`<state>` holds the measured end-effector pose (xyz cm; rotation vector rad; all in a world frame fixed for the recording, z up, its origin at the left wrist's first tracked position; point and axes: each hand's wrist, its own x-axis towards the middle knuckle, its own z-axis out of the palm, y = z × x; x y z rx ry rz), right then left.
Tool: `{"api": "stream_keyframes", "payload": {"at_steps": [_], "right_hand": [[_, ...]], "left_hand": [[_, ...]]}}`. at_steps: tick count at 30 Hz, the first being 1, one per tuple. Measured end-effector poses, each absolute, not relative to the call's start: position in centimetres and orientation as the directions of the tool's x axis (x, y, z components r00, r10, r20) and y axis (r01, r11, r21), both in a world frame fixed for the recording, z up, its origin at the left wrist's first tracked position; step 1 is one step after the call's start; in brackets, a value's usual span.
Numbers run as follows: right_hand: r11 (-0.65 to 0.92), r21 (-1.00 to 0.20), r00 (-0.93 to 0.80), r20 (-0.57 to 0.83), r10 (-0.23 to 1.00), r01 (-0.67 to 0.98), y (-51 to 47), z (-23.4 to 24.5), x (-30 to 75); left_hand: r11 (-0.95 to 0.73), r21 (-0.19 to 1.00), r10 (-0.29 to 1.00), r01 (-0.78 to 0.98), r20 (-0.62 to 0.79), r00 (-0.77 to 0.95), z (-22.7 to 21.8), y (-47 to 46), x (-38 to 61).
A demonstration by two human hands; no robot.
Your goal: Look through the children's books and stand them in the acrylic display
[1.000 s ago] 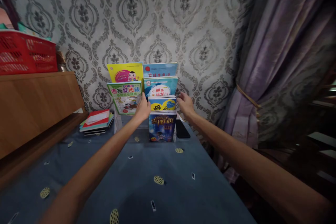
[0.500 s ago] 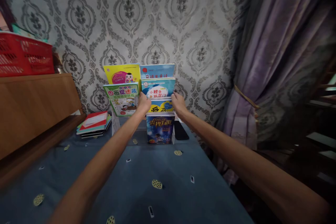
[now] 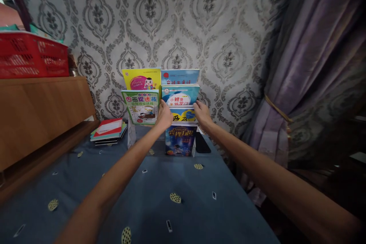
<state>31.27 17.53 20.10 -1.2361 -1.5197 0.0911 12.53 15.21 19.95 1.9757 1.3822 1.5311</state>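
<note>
A clear tiered book rack (image 3: 131, 135) stands on the cloth-covered table, with picture books in two columns. In the right column, the teal book (image 3: 183, 90) is pinched at its left edge by my left hand (image 3: 165, 115), while my right hand (image 3: 202, 113) closes on its right edge. Its lower part is hidden behind a yellow book (image 3: 183, 115). Lowest in front is a dark blue book (image 3: 180, 141); a light blue book (image 3: 185, 74) rises behind. To the left are a green picture book (image 3: 140, 106) and a taller yellow book (image 3: 134, 78).
A small stack of books (image 3: 108, 129) lies left of the rack. A black phone-like slab (image 3: 203, 143) rests at its right. The wooden cabinet (image 3: 42, 110) on the left carries a red basket (image 3: 34, 53). Patterned wall behind; a tied purple curtain (image 3: 297, 61) hangs at right.
The whole view has shifted slightly, so the rack and books appear further right. Both hands keep the same place at the teal book's sides.
</note>
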Motion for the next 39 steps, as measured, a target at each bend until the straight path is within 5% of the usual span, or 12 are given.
{"api": "stream_keyframes", "payload": {"at_steps": [4,9,11,15,17,24,39], "right_hand": [[0.405,-0.669,0.249,0.661,0.708,0.623,15.8,20.7,30.8],[0.621,-0.471,0.148,0.854,0.498,0.627,11.7,21.7,28.6],[0.731,-0.382,-0.017,0.881,0.473,0.566,10.1,21.9,26.9],[0.858,-0.223,-0.335,0.852,0.402,0.463,8.8,21.9,23.3],[0.865,-0.202,-0.405,0.819,0.406,0.459,9.0,21.7,21.8],[0.821,-0.25,-0.413,0.767,0.491,0.512,12.4,21.6,19.6],[0.693,-0.508,-0.311,0.642,0.7,0.511,16.6,22.6,17.4]], "left_hand": [[-0.583,0.605,0.75,0.542,0.657,0.074,19.5,11.8,12.8],[-0.682,0.432,0.616,0.59,0.774,0.145,18.9,7.4,9.4],[-0.643,0.428,0.543,0.635,0.84,-0.017,18.8,7.4,6.1],[-0.494,0.638,0.417,0.591,0.77,-0.482,19.8,10.4,-1.6],[-0.455,0.71,0.502,0.538,0.703,-0.504,20.6,12.2,-4.4],[-0.459,0.804,0.823,0.379,0.546,-0.161,22.4,14.4,-6.3],[-0.285,0.898,0.886,0.335,0.38,-0.266,24.2,18.1,-5.5]]}}
